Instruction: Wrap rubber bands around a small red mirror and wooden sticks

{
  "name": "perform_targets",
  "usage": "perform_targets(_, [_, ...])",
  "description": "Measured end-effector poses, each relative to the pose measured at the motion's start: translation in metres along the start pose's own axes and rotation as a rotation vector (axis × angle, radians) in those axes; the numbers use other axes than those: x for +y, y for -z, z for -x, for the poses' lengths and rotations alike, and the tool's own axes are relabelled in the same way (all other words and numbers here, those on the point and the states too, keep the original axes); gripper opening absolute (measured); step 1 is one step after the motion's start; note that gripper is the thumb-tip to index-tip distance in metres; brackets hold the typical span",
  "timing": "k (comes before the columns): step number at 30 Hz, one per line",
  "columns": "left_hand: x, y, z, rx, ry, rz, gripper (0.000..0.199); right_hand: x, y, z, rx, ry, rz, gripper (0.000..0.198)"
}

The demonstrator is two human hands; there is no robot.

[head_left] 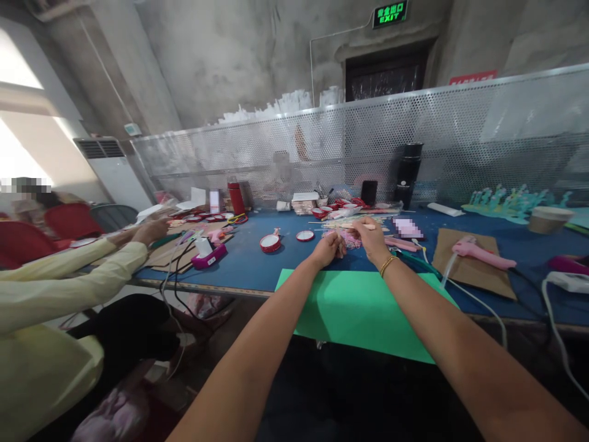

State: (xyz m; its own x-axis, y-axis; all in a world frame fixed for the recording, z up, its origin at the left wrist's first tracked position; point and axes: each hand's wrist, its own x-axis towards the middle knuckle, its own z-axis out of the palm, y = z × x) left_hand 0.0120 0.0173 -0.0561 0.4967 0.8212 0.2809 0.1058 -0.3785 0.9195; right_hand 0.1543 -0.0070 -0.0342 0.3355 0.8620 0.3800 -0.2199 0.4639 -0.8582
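Observation:
My left hand point(329, 247) is closed, fingers curled, at the far edge of a bright green sheet point(359, 310) that hangs over the table's front edge. Whatever its fingers hold is too small to name. Just right of it, my right hand point(370, 238), with a gold bracelet at the wrist, has its fingers pinched together; what is in them I cannot make out. Between and behind both hands lies a heap of small pink pieces point(352, 240). Thin pale sticks point(338, 226) lie beyond. A round red-rimmed white disc point(305, 236) rests to the left.
A stack of red-rimmed discs point(270, 244) stands on the blue table point(243, 258). On the right, a pink glue gun point(483, 253) lies on cardboard point(453, 239), its cable trailing. A black bottle point(409, 175) stands behind. At left, a co-worker's hands point(150, 232) work near a purple power strip point(209, 258).

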Motion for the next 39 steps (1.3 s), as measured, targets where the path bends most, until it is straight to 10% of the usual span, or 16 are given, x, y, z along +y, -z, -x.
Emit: perform_targets(39, [-0.004, 0.001, -0.001, 0.001, -0.010, -0.007, 0.028, -0.003, 0.000, -0.001, 0.082, -0.024, -0.035, 0.019])
